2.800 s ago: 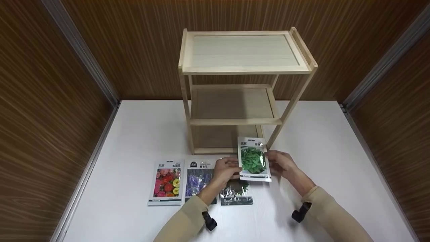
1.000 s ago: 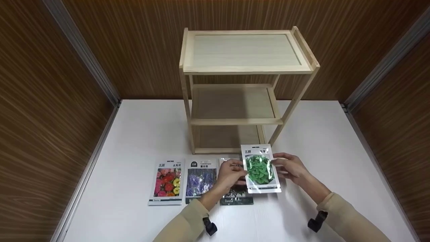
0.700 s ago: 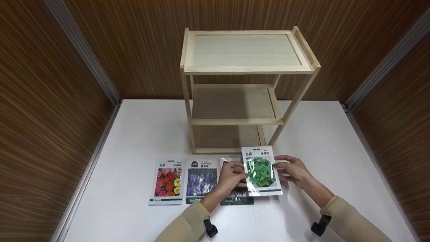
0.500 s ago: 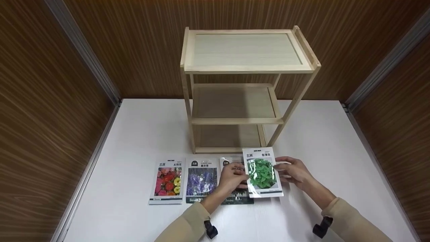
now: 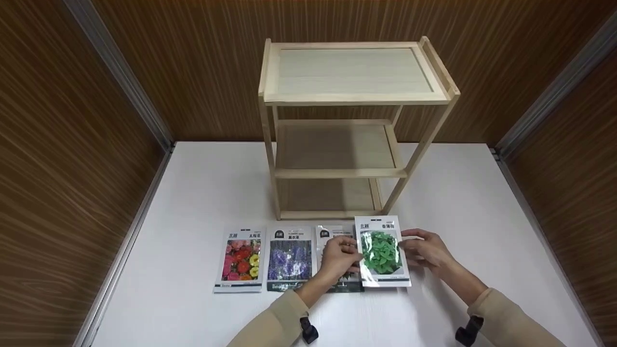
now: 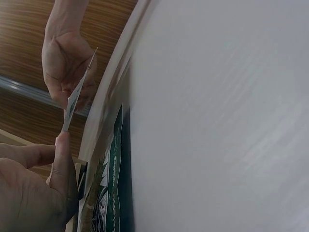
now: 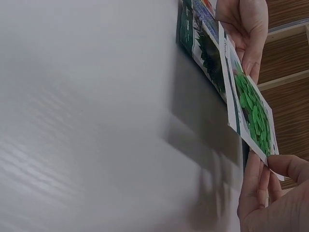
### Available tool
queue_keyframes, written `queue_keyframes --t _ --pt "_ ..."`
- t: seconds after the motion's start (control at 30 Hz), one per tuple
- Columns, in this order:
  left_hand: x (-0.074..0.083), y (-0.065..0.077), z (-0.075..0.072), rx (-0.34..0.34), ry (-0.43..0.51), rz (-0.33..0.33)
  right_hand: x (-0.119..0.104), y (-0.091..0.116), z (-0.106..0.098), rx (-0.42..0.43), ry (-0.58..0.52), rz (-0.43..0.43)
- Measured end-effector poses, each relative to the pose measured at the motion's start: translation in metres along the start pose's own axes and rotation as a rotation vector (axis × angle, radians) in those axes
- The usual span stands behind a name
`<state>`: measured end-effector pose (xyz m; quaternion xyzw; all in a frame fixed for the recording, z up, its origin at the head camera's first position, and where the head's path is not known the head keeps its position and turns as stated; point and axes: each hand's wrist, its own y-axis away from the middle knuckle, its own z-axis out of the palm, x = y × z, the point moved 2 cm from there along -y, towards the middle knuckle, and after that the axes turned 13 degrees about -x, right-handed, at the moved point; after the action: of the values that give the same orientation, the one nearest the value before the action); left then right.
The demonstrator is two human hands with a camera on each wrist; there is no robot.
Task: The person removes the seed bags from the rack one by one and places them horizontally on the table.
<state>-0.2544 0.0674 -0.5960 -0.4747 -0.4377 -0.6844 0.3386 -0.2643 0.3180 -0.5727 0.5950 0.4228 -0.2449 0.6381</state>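
Both hands hold a seed packet [image 5: 382, 253] with a green leafy plant on its front. The left hand [image 5: 337, 258] pinches its left edge between thumb and fingers, and the right hand [image 5: 428, 251] pinches the right edge. In the right wrist view the packet [image 7: 253, 108] is raised over the table and casts a shadow. Beneath the left hand lies a dark-bottomed seed packet [image 5: 349, 287], partly hidden by that hand and the held packet. Left of it lie a purple-flower seed packet [image 5: 290, 260] and a seed packet with red and yellow flowers [image 5: 242, 260], in a row.
A light wooden three-tier shelf [image 5: 332, 173] stands behind the packets, its lowest tier [image 5: 328, 195] just beyond their top edges. The white table [image 5: 168, 241] is bounded by brown wood-grain walls [image 5: 217, 72] at the back and sides.
Both hands have carried the green-plant packet to the right and towards the front, away from the shelf and down to the right end of the row. More of the dark-bottomed packet shows.
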Motion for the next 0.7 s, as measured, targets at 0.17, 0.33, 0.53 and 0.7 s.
queue_keyframes --t 0.17,0.33,0.53,0.7 --pt "0.0 0.0 0.006 0.047 -0.054 -0.006 0.003 0.001 -0.002 0.025 -0.001 0.006" --pt "-0.002 0.0 0.01 0.065 -0.097 0.001 0.006 0.0 -0.006 0.037 0.023 -0.003" --pt "-0.005 -0.003 0.014 0.063 -0.098 0.003 0.01 -0.002 -0.009 0.036 0.044 -0.014" --pt "-0.007 -0.007 0.019 0.031 -0.036 0.023 0.013 -0.004 -0.012 0.046 0.053 -0.024"
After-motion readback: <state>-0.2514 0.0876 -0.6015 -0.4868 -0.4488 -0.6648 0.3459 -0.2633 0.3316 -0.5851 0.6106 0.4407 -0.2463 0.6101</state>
